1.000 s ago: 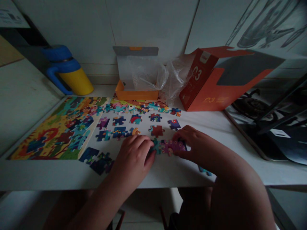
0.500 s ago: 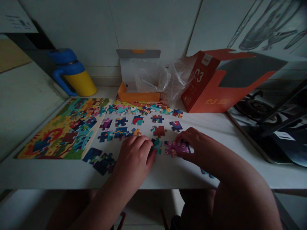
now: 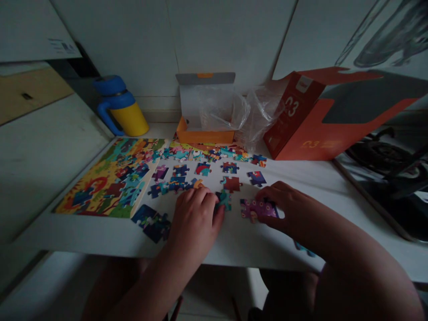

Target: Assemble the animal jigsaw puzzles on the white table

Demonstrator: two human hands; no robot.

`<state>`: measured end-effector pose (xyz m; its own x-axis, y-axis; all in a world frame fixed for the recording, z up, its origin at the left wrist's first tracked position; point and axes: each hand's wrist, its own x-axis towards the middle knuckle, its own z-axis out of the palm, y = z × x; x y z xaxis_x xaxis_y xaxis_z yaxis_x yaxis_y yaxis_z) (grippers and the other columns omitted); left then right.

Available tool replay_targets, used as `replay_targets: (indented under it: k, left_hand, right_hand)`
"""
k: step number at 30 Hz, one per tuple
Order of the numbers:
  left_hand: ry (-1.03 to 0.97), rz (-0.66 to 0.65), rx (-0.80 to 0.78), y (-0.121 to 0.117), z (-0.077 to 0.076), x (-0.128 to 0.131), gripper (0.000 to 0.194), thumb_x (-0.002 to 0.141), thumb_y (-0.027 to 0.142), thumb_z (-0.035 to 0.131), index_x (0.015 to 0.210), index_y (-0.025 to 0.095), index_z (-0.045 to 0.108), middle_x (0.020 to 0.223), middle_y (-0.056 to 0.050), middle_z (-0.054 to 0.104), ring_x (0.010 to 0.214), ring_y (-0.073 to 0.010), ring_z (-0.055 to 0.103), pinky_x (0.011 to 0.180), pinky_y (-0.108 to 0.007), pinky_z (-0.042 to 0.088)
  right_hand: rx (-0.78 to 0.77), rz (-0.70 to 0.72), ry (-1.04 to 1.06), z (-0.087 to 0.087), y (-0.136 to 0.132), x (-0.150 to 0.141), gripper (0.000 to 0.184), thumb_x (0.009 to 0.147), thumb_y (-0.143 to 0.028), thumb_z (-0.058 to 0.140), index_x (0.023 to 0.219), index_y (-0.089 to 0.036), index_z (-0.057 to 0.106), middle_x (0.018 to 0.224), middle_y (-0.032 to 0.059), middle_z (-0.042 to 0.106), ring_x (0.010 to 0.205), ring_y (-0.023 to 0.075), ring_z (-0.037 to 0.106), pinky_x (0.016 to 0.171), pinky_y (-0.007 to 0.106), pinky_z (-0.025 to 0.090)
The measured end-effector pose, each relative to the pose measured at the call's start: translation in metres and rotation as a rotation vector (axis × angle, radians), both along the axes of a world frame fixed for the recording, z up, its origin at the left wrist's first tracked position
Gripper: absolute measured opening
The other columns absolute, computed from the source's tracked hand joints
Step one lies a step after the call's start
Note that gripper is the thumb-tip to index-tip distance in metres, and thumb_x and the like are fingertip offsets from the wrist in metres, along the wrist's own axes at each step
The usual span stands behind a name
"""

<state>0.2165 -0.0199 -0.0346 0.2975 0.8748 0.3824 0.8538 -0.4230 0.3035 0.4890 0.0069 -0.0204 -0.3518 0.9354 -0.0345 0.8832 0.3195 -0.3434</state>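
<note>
My left hand [image 3: 199, 211] is closed on a teal puzzle piece [image 3: 225, 201] at the middle of the white table [image 3: 230, 247]; the fingers cover part of it. To the right, my right hand [image 3: 279, 205] pinches a purple puzzle piece [image 3: 254, 209] with pale rings, thumb in front and fingers behind. A gap of bare table separates the two. Just beyond them lie a brown piece [image 3: 231, 183] and a dark blue and red piece [image 3: 257, 178]. Some joined dark blue pieces [image 3: 152, 223] rest left of my left wrist. A blue piece [image 3: 303, 248] is partly hidden by my right forearm.
A colourful picture board [image 3: 110, 178] lies at left, with loose pieces along its right side. Behind stand a blue and yellow jug [image 3: 125, 111], an open orange box [image 3: 205, 136] with clear plastic [image 3: 256, 118], and a large orange carton [image 3: 310, 129]. A stove [image 3: 381, 165] is at right.
The purple piece, which touched the teal piece, has moved right with my right hand and is now apart from it. The view has shifted, so everything sits further right.
</note>
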Motion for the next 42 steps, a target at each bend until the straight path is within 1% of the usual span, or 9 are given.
replay_targets:
  k: [7, 12, 16, 25, 28, 31, 34, 37, 42]
  left_hand:
    - [0.022, 0.005, -0.024, -0.002, 0.002, 0.001, 0.007, 0.098, 0.022, 0.073, 0.1, 0.02, 0.067, 0.106, -0.009, 0.07, 0.104, -0.0308, 0.065, 0.096, -0.055, 0.055]
    - [-0.025, -0.048, -0.029, -0.003, -0.001, 0.001, 0.005, 0.1, 0.023, 0.071, 0.102, 0.02, 0.069, 0.108, -0.009, 0.071, 0.106, -0.0306, 0.065, 0.095, -0.054, 0.056]
    - [-0.027, -0.098, -0.044, -0.004, 0.0, -0.001, 0.007, 0.102, 0.025, 0.069, 0.104, 0.019, 0.072, 0.111, -0.009, 0.073, 0.109, -0.0312, 0.066, 0.098, -0.056, 0.056]
    - [0.072, -0.14, -0.106, -0.026, 0.032, -0.011, 0.024, 0.097, 0.023, 0.077, 0.12, 0.019, 0.07, 0.129, -0.011, 0.072, 0.12, -0.0332, 0.067, 0.105, -0.056, 0.059]
    - [0.12, -0.115, -0.126, -0.037, 0.038, -0.028, 0.044, 0.09, 0.028, 0.086, 0.129, 0.022, 0.067, 0.14, -0.012, 0.07, 0.125, -0.0354, 0.066, 0.106, -0.056, 0.059]
    - [0.171, -0.055, -0.106, -0.047, 0.04, -0.061, 0.063, 0.083, 0.031, 0.092, 0.138, 0.024, 0.063, 0.147, -0.011, 0.067, 0.131, -0.0371, 0.065, 0.109, -0.056, 0.057]
    - [0.22, 0.112, -0.084, -0.05, 0.039, -0.103, 0.06, 0.081, 0.039, 0.091, 0.133, 0.023, 0.065, 0.135, -0.016, 0.073, 0.121, -0.0407, 0.071, 0.1, -0.057, 0.06]
    - [0.27, 0.272, -0.107, -0.046, 0.038, -0.136, 0.055, 0.081, 0.044, 0.088, 0.126, 0.02, 0.067, 0.121, -0.02, 0.077, 0.107, -0.0439, 0.076, 0.086, -0.057, 0.063]
    - [0.256, 0.253, -0.156, -0.041, 0.031, -0.149, 0.038, 0.077, 0.031, 0.088, 0.109, 0.025, 0.069, 0.101, -0.012, 0.08, 0.086, -0.0361, 0.078, 0.07, -0.046, 0.061]
  right_hand:
    - [0.022, 0.052, 0.016, -0.011, 0.004, 0.011, 0.032, 0.087, -0.035, 0.08, 0.118, -0.03, 0.076, 0.119, 0.0095, 0.071, 0.097, 0.026, 0.073, 0.091, 0.045, 0.06]
    - [0.123, 0.038, 0.011, -0.013, -0.002, 0.003, 0.027, 0.085, -0.032, 0.079, 0.111, -0.028, 0.076, 0.111, 0.0091, 0.072, 0.092, 0.0253, 0.073, 0.089, 0.045, 0.061]
    - [0.171, 0.011, 0.004, -0.01, -0.003, -0.008, 0.029, 0.088, -0.033, 0.076, 0.116, -0.028, 0.074, 0.118, 0.0105, 0.072, 0.099, 0.0284, 0.074, 0.094, 0.05, 0.061]
    - [0.223, 0.11, -0.003, 0.0, -0.004, -0.056, 0.04, 0.085, -0.024, 0.08, 0.124, -0.024, 0.073, 0.128, 0.0129, 0.072, 0.117, 0.0336, 0.072, 0.106, 0.057, 0.059]
    - [0.229, 0.134, 0.002, -0.001, -0.007, -0.067, 0.042, 0.085, -0.024, 0.08, 0.126, -0.023, 0.072, 0.135, 0.0144, 0.07, 0.124, 0.0352, 0.07, 0.11, 0.058, 0.058]
    - [0.233, 0.147, 0.0, -0.002, -0.009, -0.073, 0.047, 0.086, -0.024, 0.079, 0.132, -0.022, 0.07, 0.143, 0.0173, 0.068, 0.132, 0.0376, 0.068, 0.114, 0.06, 0.055]
    - [0.201, 0.152, -0.024, 0.0, -0.01, -0.079, 0.048, 0.084, -0.025, 0.082, 0.131, -0.02, 0.072, 0.145, 0.0197, 0.068, 0.132, 0.0402, 0.068, 0.113, 0.061, 0.057]
    - [0.118, 0.148, -0.065, 0.007, -0.015, -0.092, 0.039, 0.085, -0.026, 0.082, 0.123, -0.022, 0.076, 0.136, 0.0184, 0.074, 0.121, 0.04, 0.075, 0.104, 0.06, 0.062]
    - [-0.079, 0.21, -0.08, 0.022, -0.026, -0.122, 0.043, 0.088, -0.018, 0.076, 0.13, -0.026, 0.075, 0.127, 0.0128, 0.079, 0.113, 0.0359, 0.078, 0.1, 0.058, 0.065]
